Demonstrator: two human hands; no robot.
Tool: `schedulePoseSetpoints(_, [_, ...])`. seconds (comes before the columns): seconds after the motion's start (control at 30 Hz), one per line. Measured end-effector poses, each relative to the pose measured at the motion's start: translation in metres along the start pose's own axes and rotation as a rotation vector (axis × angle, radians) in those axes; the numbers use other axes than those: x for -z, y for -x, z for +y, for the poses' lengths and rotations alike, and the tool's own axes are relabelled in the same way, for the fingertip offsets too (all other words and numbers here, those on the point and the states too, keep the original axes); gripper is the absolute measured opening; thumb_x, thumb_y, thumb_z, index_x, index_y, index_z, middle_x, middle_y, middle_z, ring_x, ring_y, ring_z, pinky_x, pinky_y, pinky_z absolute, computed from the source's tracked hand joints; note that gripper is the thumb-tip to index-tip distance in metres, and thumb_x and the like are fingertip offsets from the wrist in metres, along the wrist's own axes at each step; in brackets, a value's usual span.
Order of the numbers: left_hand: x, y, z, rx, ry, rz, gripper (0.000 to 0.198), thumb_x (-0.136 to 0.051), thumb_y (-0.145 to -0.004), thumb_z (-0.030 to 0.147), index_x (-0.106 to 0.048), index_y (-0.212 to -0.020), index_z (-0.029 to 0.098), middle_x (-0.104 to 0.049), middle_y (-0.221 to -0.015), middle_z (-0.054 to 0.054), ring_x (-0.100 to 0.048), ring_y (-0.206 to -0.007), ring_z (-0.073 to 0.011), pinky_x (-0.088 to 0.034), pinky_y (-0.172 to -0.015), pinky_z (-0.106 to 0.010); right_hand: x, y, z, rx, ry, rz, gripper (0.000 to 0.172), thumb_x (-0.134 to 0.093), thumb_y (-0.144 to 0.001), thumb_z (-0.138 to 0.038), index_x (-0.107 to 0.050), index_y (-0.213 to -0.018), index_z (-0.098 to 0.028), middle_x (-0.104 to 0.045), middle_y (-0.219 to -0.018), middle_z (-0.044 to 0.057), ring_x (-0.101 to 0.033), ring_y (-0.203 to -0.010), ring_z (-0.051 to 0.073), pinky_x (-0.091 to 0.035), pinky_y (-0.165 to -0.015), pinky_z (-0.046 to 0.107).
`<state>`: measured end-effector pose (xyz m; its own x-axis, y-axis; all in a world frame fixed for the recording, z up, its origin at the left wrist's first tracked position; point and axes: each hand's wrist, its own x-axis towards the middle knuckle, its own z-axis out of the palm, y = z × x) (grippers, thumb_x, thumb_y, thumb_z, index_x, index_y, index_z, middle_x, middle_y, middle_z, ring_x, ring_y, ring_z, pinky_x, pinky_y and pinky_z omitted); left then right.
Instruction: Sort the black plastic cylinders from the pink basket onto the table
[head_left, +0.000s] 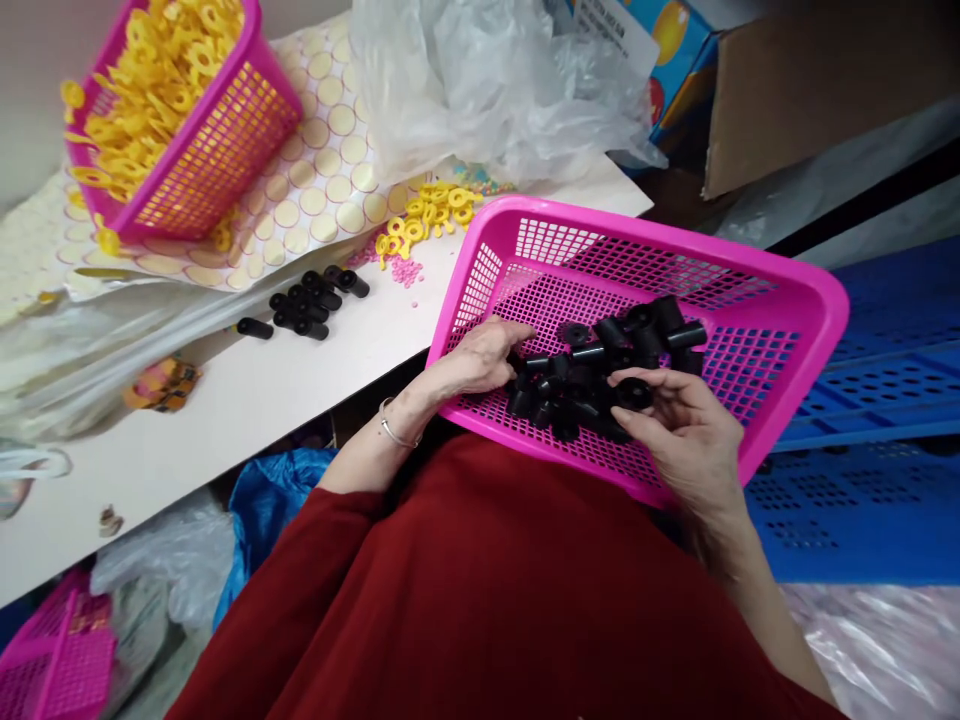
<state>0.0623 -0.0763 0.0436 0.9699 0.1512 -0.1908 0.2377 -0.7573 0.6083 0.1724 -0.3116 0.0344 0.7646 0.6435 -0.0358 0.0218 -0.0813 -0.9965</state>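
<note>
My right fingers (667,378) pinch 1 black cylinder (632,394) in the pink basket (802,345); whether my left fingers (512,331) grip any black pieces (589,353) there, I can't tell. The cylinder is likely light, stiff and slick, best held around its wall.

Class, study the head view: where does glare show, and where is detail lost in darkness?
In the head view, whitish glare on the clear plastic bag; also there, black tubes inside the pink basket partly merge into one dark mass.
</note>
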Motion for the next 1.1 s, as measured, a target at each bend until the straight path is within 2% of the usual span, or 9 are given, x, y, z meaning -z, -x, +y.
schedulePoseSetpoints(0.07, [-0.002,-0.001,-0.001,-0.013,0.08,0.071,0.041,-0.055,-0.065,0.011,-0.064,-0.105,0.014,-0.064,-0.091,-0.004,-0.056,-0.086,-0.0193,-0.046,-0.077,-0.034,-0.002,0.001,0.003,0.01,0.059,-0.048,0.03,-0.076,-0.073,-0.024,-0.064,-0.101,-0.025,-0.071,-0.099,0.001,-0.071,-0.091,0.017,-0.059,-0.089,0.036])
schedulePoseSetpoints(0.2, [-0.005,0.0,0.014,-0.127,-0.026,0.157,0.042,-0.053,-0.07,0.008,-0.066,-0.109,0.016,-0.063,-0.105,-0.007,-0.053,-0.098,-0.0224,-0.042,-0.087,-0.04,-0.003,-0.002,0.007,0.111,0.331,-0.101,0.025,-0.069,-0.078,-0.027,-0.063,-0.103,-0.025,-0.07,-0.095,0.002,-0.07,-0.087,0.02,-0.059,-0.086,0.042])
schedulePoseSetpoints(0.33, [-0.014,0.006,0.048,-0.455,-0.15,-0.091,0.029,-0.053,-0.076,0.01,-0.067,-0.099,0.02,-0.064,-0.099,-0.005,-0.05,-0.098,-0.0228,-0.038,-0.084,-0.038,0.003,-0.003,0.009,0.184,0.466,-0.125,0.026,-0.067,-0.078,-0.026,-0.065,-0.104,-0.024,-0.07,-0.106,0.007,-0.069,-0.098,0.024,-0.056,-0.092,0.046])
schedulePoseSetpoints(0.47, [-0.026,0.007,0.074,-0.529,-0.379,-0.253,0.023,-0.049,-0.076,0.004,-0.064,-0.087,0.017,-0.063,-0.097,-0.007,-0.049,-0.1,-0.0259,-0.034,-0.075,-0.039,0.011,0.003,0.009,0.064,0.266,-0.139,0.027,-0.07,-0.077,-0.027,-0.065,-0.103,-0.024,-0.069,-0.101,0.004,-0.07,-0.093,0.021,-0.059,-0.089,0.042])
schedulePoseSetpoints(0.6, [-0.032,0.001,0.071,-0.466,-0.249,-0.198,0.013,-0.053,-0.08,0.007,-0.063,-0.082,0.016,-0.065,-0.093,-0.008,-0.052,-0.102,-0.0262,-0.039,-0.081,-0.04,0.017,0.008,0.004,-0.032,0.045,-0.068,0.031,-0.078,-0.071,-0.026,-0.066,-0.101,-0.025,-0.071,-0.096,0.0,-0.071,-0.09,0.019,-0.061,-0.089,0.039])
schedulePoseSetpoints(0.67, [-0.033,-0.001,0.064,-0.419,0.021,-0.132,0.007,-0.061,-0.08,0.015,-0.063,-0.087,0.016,-0.066,-0.096,-0.008,-0.054,-0.105,-0.0257,-0.042,-0.087,-0.041,0.019,0.01,0.001,-0.038,-0.004,-0.017,0.034,-0.081,-0.068,-0.025,-0.067,-0.1,-0.025,-0.072,-0.094,0.0,-0.071,-0.089,0.019,-0.061,-0.09,0.039])
schedulePoseSetpoints(0.73, [-0.034,-0.001,0.059,-0.329,0.391,-0.08,0.017,-0.067,-0.079,0.024,-0.064,-0.094,0.017,-0.066,-0.099,-0.007,-0.058,-0.103,-0.0228,-0.046,-0.089,-0.039,0.02,0.01,-0.002,-0.025,-0.031,0.013,0.036,-0.083,-0.067,-0.026,-0.068,-0.1,-0.025,-0.072,-0.095,0.001,-0.072,-0.088,0.019,-0.061,-0.089,0.04])
schedulePoseSetpoints(0.87, [-0.035,0.001,0.059,-0.08,0.977,-0.108,0.031,-0.075,-0.074,0.031,-0.062,-0.097,0.015,-0.064,-0.087,-0.003,-0.062,-0.08,-0.0147,-0.052,-0.079,-0.033,0.016,0.01,-0.006,0.004,-0.054,0.011,0.036,-0.083,-0.067,-0.025,-0.069,-0.101,-0.026,-0.073,-0.095,0.001,-0.072,-0.086,0.018,-0.062,-0.086,0.038])
schedulePoseSetpoints(1.1, [-0.026,-0.002,0.045,0.029,0.965,0.149,0.03,-0.078,-0.067,0.028,-0.063,-0.09,0.016,-0.062,-0.086,-0.001,-0.059,-0.079,-0.0123,-0.051,-0.076,-0.03,0.014,0.01,-0.006,-0.016,0.002,-0.025,0.032,-0.08,-0.071,-0.026,-0.068,-0.101,-0.026,-0.072,-0.097,0.001,-0.072,-0.089,0.019,-0.062,-0.089,0.04])
